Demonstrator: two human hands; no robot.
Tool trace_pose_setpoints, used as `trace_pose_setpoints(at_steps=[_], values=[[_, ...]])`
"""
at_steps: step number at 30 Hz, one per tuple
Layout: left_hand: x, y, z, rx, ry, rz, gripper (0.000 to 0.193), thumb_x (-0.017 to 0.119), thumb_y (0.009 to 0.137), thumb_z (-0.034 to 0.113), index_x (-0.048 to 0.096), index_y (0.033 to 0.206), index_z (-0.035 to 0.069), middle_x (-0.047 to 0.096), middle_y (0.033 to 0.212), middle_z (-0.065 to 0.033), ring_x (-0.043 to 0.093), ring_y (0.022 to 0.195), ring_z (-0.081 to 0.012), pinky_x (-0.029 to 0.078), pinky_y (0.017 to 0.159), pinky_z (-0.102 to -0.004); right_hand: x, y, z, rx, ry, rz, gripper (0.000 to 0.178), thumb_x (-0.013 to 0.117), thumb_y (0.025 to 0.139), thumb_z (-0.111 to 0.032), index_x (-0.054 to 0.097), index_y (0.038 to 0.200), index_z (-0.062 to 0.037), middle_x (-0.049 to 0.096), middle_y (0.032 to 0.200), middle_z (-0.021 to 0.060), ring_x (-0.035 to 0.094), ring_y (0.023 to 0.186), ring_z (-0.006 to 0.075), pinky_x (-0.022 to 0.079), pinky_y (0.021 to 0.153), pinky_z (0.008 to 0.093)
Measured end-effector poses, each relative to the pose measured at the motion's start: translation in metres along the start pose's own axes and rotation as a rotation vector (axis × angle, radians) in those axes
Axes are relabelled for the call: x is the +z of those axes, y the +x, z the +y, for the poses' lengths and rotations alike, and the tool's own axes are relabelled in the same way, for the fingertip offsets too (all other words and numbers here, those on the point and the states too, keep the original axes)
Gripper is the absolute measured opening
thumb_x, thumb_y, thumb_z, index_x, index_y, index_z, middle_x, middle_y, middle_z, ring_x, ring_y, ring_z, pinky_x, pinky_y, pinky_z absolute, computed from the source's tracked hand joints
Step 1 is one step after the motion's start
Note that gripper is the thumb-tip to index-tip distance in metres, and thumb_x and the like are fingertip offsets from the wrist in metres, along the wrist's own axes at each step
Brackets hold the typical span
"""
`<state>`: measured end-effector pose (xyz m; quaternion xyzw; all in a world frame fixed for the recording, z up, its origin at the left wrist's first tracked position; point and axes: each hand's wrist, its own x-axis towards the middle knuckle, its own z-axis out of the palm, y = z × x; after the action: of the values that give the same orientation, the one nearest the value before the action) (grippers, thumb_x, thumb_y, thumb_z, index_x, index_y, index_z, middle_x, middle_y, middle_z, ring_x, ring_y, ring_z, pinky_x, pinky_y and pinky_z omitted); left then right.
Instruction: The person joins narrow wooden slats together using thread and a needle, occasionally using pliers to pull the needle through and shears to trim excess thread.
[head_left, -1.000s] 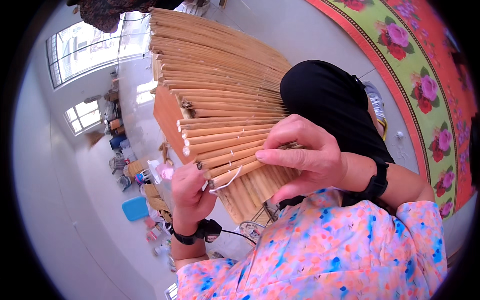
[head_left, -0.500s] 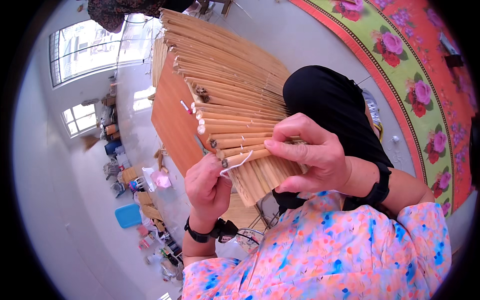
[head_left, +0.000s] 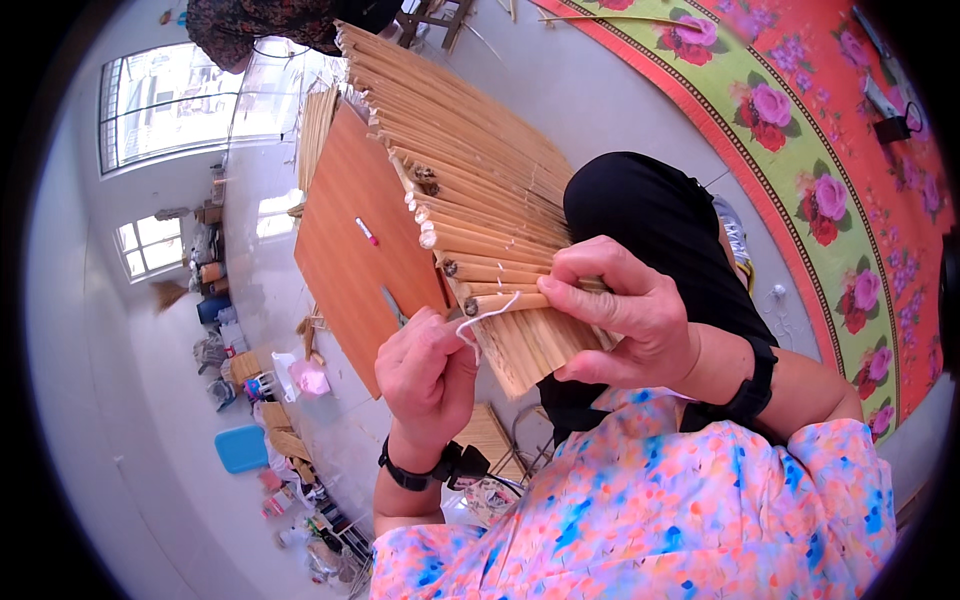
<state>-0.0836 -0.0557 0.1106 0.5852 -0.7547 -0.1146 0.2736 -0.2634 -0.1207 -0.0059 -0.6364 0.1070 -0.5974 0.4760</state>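
Note:
A reed mat (head_left: 480, 165), made of many straw-coloured stalks tied side by side with white string, slants from the upper left toward my lap. My right hand (head_left: 630, 318) grips its near end, thumb above and fingers under the folded edge. Closed in a pinch, my left hand (head_left: 427, 372) is just left of the stalk ends and holds a white string (head_left: 492, 313). From those fingers the string curves up over the last stalk toward my right thumb. The left fingertips are partly hidden behind the hand.
Under the mat's left side stands an orange-brown tabletop (head_left: 340, 250) with a marker pen (head_left: 367, 231) and a grey metal tool (head_left: 392, 303), partly covered. A flowered cloth (head_left: 775, 115) spreads at right. Household items and a blue plastic lid (head_left: 241, 452) line the left wall.
The mat's near end has shifted slightly right in view, uncovering more of the tabletop. My left hand moved a little right with the string. Both hands keep their grip.

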Motion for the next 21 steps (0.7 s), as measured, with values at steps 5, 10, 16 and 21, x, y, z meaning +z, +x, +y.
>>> trace_pose_setpoints(at_steps=[5, 10, 16, 21], values=[[0.003, 0.002, 0.002, -0.002, -0.011, 0.008, 0.010, 0.061, 0.079, -0.008, 0.055, 0.077, 0.000, 0.047, 0.061, -0.0071, 0.045, 0.051, -0.0220, 0.034, 0.047, -0.0307, -0.002, 0.000, 0.001, 0.004, -0.022, -0.008, 0.060, 0.082, 0.074, -0.033, 0.064, 0.117, 0.0049, 0.058, 0.107, 0.0163, 0.059, 0.093, 0.0295, 0.049, 0.079, 0.0377], [0.004, 0.009, 0.006, 0.030, 0.029, 0.007, 0.011, 0.060, 0.072, -0.009, 0.053, 0.075, -0.001, 0.045, 0.061, -0.0090, 0.043, 0.051, -0.0253, 0.033, 0.046, -0.0322, -0.002, 0.002, 0.000, -0.004, -0.029, -0.004, 0.059, 0.083, 0.073, -0.033, 0.065, 0.114, 0.0051, 0.059, 0.107, 0.0167, 0.060, 0.093, 0.0307, 0.050, 0.080, 0.0384], [0.008, 0.018, 0.010, 0.081, 0.090, 0.022, 0.014, 0.058, 0.064, -0.011, 0.053, 0.075, -0.003, 0.047, 0.063, -0.0104, 0.044, 0.051, -0.0277, 0.035, 0.046, -0.0343, 0.000, 0.003, 0.001, -0.019, -0.043, -0.004, 0.058, 0.082, 0.072, -0.033, 0.065, 0.113, 0.0054, 0.060, 0.108, 0.0173, 0.061, 0.094, 0.0311, 0.050, 0.080, 0.0387], [0.009, 0.013, 0.014, 0.014, 0.165, 0.032, 0.020, 0.056, 0.068, -0.011, 0.057, 0.086, -0.002, 0.052, 0.068, -0.0129, 0.054, 0.057, -0.0313, 0.042, 0.051, -0.0355, 0.001, 0.009, -0.003, -0.010, -0.055, 0.001, 0.054, 0.082, 0.071, -0.025, 0.065, 0.111, 0.0054, 0.059, 0.107, 0.0169, 0.060, 0.091, 0.0312, 0.052, 0.078, 0.0374]])
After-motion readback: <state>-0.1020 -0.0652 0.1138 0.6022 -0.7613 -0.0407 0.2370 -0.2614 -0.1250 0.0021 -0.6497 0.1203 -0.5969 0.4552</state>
